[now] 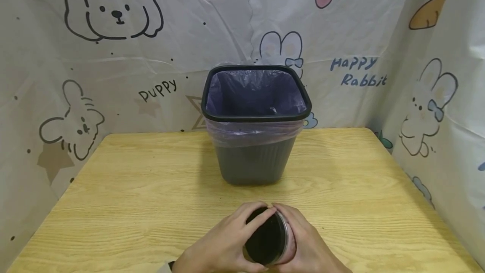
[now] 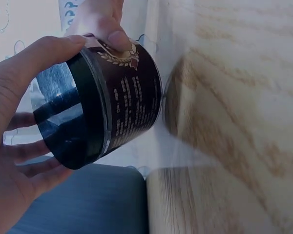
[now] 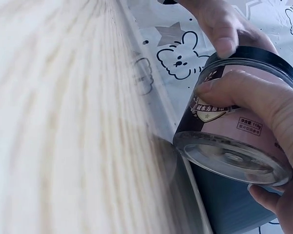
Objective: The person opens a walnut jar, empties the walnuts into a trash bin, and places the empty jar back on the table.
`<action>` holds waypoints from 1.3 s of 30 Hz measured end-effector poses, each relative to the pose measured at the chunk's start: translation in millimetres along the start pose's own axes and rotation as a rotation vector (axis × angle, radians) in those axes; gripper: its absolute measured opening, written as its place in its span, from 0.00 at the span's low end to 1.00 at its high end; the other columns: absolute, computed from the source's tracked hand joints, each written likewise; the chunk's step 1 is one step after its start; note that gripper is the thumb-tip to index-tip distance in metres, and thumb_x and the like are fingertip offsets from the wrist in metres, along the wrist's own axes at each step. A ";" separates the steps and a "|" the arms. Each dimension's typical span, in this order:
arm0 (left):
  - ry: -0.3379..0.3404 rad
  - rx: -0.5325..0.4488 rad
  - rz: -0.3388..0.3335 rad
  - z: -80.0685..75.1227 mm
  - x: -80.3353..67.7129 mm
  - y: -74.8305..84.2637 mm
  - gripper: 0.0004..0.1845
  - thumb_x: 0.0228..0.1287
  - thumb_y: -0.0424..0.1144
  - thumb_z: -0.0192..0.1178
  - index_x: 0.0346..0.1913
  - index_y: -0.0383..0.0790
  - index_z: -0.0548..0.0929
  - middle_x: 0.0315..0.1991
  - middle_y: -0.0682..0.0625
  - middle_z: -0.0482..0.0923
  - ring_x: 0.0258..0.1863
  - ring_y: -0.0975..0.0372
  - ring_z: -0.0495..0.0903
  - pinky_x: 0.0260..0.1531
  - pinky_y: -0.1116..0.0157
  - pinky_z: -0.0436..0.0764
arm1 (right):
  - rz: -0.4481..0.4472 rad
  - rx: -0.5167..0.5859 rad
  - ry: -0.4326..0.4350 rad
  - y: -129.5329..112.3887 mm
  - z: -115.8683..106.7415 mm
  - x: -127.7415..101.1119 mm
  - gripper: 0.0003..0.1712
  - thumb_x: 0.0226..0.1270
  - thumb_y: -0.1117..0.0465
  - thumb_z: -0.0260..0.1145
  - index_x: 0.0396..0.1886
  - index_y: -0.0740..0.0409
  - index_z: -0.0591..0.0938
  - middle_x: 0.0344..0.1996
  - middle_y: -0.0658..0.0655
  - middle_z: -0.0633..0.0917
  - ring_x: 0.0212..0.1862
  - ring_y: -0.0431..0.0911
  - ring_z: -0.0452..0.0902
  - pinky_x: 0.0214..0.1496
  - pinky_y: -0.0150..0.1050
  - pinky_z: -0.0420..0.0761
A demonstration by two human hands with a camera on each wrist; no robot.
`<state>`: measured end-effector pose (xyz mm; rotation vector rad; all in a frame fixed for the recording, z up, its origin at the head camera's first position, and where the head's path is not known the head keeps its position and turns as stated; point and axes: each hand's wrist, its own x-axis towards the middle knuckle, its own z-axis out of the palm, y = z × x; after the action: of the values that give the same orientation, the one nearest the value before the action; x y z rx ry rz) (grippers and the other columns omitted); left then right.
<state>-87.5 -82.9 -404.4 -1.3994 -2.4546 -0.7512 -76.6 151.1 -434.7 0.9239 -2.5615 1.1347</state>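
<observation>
A clear plastic jar [image 3: 234, 114] with a pink and dark maroon label and a black lid [image 1: 267, 237] is between both hands, low in the head view. My left hand [image 1: 223, 241] grips the lid, thumb and fingers spread around its rim. My right hand [image 1: 312, 241] holds the jar's body, its thumb pressed on the label in the right wrist view. The jar is tilted, its lid side toward my left hand and its clear base [image 3: 232, 158] toward the right. The lid sits on the jar. What is inside the jar is hidden.
A dark grey trash bin [image 1: 254, 161] lined with a thin purplish bag [image 1: 255, 132] stands on the wooden table [image 1: 140, 193], beyond the hands. White cloth [image 1: 182, 20] printed with cartoon animals hangs behind the table and at both sides.
</observation>
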 end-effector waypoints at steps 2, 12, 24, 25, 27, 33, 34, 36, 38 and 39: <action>0.003 0.020 0.015 -0.7 0.8 0.2 0.54 0.48 0.60 0.70 0.74 0.39 0.56 0.69 0.45 0.60 0.65 0.57 0.65 0.58 0.60 0.73 | -0.033 -0.009 0.024 0.0 0.8 0.8 0.63 0.33 0.37 0.82 0.72 0.49 0.64 0.63 0.47 0.71 0.61 0.44 0.70 0.56 0.41 0.77; 0.121 0.025 0.099 2.3 4.2 -2.5 0.54 0.43 0.61 0.72 0.68 0.34 0.63 0.63 0.48 0.68 0.62 0.60 0.69 0.62 0.66 0.69 | -0.093 0.040 0.076 0.9 6.2 0.2 0.61 0.32 0.41 0.84 0.69 0.48 0.66 0.61 0.45 0.72 0.59 0.42 0.71 0.56 0.37 0.76; 0.156 0.009 0.091 5.2 6.9 -3.5 0.54 0.39 0.60 0.75 0.67 0.34 0.66 0.60 0.48 0.72 0.60 0.60 0.72 0.60 0.67 0.70 | -0.135 0.047 0.103 3.1 9.0 1.1 0.62 0.29 0.41 0.84 0.69 0.51 0.67 0.60 0.47 0.73 0.58 0.43 0.71 0.56 0.35 0.75; 0.159 0.008 0.089 5.4 6.5 -3.5 0.54 0.38 0.61 0.75 0.67 0.34 0.67 0.60 0.48 0.72 0.60 0.60 0.72 0.60 0.67 0.70 | -0.134 0.048 0.103 2.9 9.3 1.1 0.62 0.30 0.40 0.84 0.68 0.51 0.67 0.60 0.47 0.73 0.58 0.43 0.71 0.56 0.35 0.74; 0.163 0.004 0.083 6.0 5.8 -3.2 0.54 0.37 0.61 0.75 0.66 0.34 0.67 0.60 0.48 0.73 0.60 0.60 0.72 0.60 0.67 0.71 | -0.130 0.046 0.100 2.8 9.6 0.8 0.61 0.30 0.40 0.84 0.68 0.51 0.67 0.59 0.47 0.73 0.58 0.43 0.71 0.57 0.33 0.73; 0.167 -0.014 0.067 7.6 5.4 -1.2 0.55 0.36 0.62 0.76 0.66 0.34 0.68 0.60 0.48 0.73 0.59 0.60 0.73 0.59 0.67 0.72 | -0.140 0.041 0.112 2.1 10.4 0.3 0.59 0.31 0.41 0.83 0.67 0.50 0.68 0.58 0.47 0.74 0.57 0.43 0.71 0.57 0.31 0.72; 0.165 -0.022 0.060 7.8 5.3 -0.7 0.55 0.36 0.62 0.76 0.66 0.34 0.68 0.60 0.48 0.73 0.59 0.60 0.73 0.59 0.66 0.72 | -0.142 0.042 0.113 1.9 10.4 0.4 0.59 0.31 0.41 0.83 0.67 0.49 0.68 0.58 0.46 0.74 0.57 0.43 0.71 0.57 0.31 0.72; 0.162 -0.044 0.042 7.9 5.1 0.3 0.55 0.35 0.61 0.77 0.66 0.34 0.68 0.60 0.48 0.73 0.60 0.60 0.73 0.59 0.66 0.72 | -0.146 0.039 0.118 1.7 10.6 0.7 0.59 0.31 0.40 0.83 0.67 0.49 0.68 0.58 0.46 0.74 0.57 0.42 0.71 0.57 0.31 0.72; 0.158 -0.068 0.025 7.9 4.9 1.0 0.55 0.35 0.60 0.77 0.66 0.34 0.69 0.60 0.48 0.73 0.60 0.59 0.73 0.59 0.65 0.72 | -0.147 0.042 0.122 1.7 10.9 0.8 0.59 0.31 0.41 0.83 0.67 0.49 0.68 0.58 0.46 0.74 0.57 0.42 0.71 0.56 0.32 0.73; 0.159 -0.084 0.017 7.9 4.7 1.1 0.54 0.35 0.59 0.78 0.66 0.35 0.69 0.60 0.48 0.73 0.60 0.60 0.73 0.59 0.65 0.72 | -0.148 0.044 0.124 1.5 11.1 0.9 0.59 0.31 0.41 0.83 0.67 0.50 0.69 0.58 0.46 0.74 0.57 0.43 0.71 0.56 0.33 0.74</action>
<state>-88.6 -74.8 -408.8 -1.3309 -2.3122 -0.9340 -77.5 143.4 -442.9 1.0016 -2.3369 1.1716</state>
